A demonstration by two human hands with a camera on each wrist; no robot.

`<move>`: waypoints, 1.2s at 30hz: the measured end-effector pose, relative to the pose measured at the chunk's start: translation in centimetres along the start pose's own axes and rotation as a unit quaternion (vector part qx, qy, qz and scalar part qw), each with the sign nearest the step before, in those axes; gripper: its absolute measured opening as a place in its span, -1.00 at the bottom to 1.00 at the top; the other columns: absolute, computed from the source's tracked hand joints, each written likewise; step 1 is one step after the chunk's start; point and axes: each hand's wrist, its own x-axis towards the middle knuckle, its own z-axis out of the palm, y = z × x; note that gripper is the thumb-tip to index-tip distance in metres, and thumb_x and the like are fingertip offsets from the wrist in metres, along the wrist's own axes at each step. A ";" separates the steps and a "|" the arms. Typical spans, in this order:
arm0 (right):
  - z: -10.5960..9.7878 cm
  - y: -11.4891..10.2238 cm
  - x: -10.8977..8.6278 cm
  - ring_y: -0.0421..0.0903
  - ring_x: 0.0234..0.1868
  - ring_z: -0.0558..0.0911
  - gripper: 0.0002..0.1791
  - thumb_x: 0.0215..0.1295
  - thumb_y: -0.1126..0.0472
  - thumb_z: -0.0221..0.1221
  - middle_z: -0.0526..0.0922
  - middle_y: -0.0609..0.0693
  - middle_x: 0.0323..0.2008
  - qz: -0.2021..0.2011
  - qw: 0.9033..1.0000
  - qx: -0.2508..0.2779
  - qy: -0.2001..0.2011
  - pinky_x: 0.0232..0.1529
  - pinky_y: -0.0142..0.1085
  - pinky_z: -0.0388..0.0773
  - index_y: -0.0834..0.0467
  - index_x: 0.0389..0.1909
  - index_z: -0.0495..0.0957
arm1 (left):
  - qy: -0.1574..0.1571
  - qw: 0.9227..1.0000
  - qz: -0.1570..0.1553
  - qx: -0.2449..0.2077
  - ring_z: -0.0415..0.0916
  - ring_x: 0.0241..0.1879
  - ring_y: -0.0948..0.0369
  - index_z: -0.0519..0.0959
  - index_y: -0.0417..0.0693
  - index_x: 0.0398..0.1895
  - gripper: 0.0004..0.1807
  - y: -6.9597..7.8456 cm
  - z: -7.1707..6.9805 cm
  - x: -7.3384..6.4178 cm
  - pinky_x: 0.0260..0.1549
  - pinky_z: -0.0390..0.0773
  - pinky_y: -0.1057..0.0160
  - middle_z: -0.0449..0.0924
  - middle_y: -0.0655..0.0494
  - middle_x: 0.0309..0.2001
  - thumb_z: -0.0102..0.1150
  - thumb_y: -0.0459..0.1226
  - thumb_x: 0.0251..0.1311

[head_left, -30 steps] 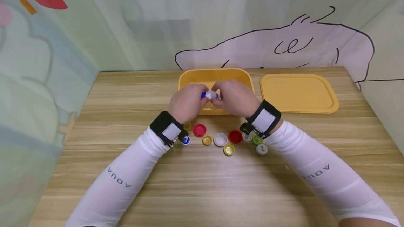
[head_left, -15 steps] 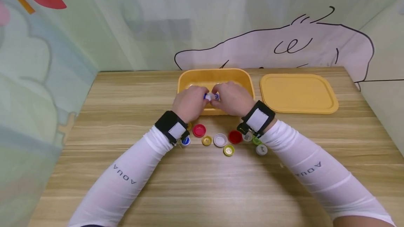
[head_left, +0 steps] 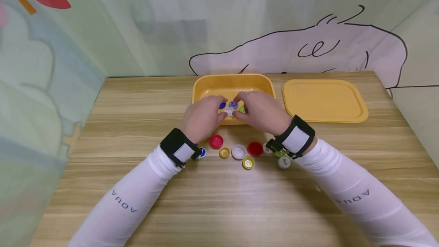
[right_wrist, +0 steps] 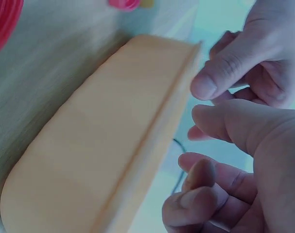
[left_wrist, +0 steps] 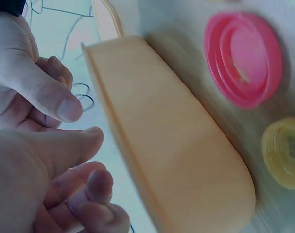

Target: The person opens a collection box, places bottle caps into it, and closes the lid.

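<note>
Both hands hover over the yellow plastic box (head_left: 234,81) in the head view, thumbs and fingers parted. My left hand (head_left: 204,118) is above its left half and holds nothing; in the left wrist view its thumb and fingertips stand apart. Opposite it, my right hand (head_left: 263,111) is likewise bare, its fingers loosely bent. Between the hands, inside the box, lie a blue cap (head_left: 222,105), a pale bottle cap with a dark mark (head_left: 233,104), a white cap (head_left: 229,112) and a green cap (head_left: 242,109), partly hidden by the fingers.
In front of the box several bottle caps lie on the wooden table (head_left: 219,201), among them a pink cap (head_left: 216,141), a white cap (head_left: 239,151), a dark red cap (head_left: 255,148) and a yellow-green cap (head_left: 248,163). A flat yellow lid (head_left: 325,100) rests right of the box.
Earlier both hands pinched small white and blue caps close together over the box. Now the fingers have let go and drawn apart, and caps lie inside the box.
</note>
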 end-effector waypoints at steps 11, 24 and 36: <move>0.0 -0.7 -6.0 -0.26 -0.68 0.36 -0.67 0.10 -0.05 0.25 0.47 -0.17 -0.58 -0.050 0.998 -0.015 0.018 -0.72 -0.38 0.34 0.05 -0.18 0.54 | 0.010 0.996 0.078 -0.032 0.31 -0.45 0.35 0.49 -0.02 -0.04 -0.63 2.5 0.2 -4.4 -0.57 0.44 0.38 0.49 0.21 -0.32 0.22 -0.08 0.14; 3.0 0.0 -11.4 -0.29 -0.44 0.48 -0.67 -0.01 0.00 0.34 0.59 -0.18 -0.39 -0.058 0.998 0.001 -0.032 -0.40 -0.28 0.54 0.03 -0.24 0.56 | -0.084 0.992 0.091 -0.013 0.31 -0.53 0.35 0.55 0.04 -0.23 -0.65 4.8 5.1 -8.2 -0.64 0.36 0.37 0.44 0.27 -0.44 0.23 0.07 0.08; 4.8 0.3 -11.8 -0.27 -0.56 0.38 -0.72 0.03 -0.09 0.31 0.46 -0.24 -0.55 -0.049 0.997 -0.004 -0.060 -0.55 -0.33 0.41 -0.05 -0.40 0.47 | -0.083 0.993 0.087 0.016 0.29 -0.56 0.34 0.54 0.06 -0.26 -0.67 4.7 6.7 -7.9 -0.68 0.35 0.38 0.44 0.25 -0.47 0.22 0.07 0.09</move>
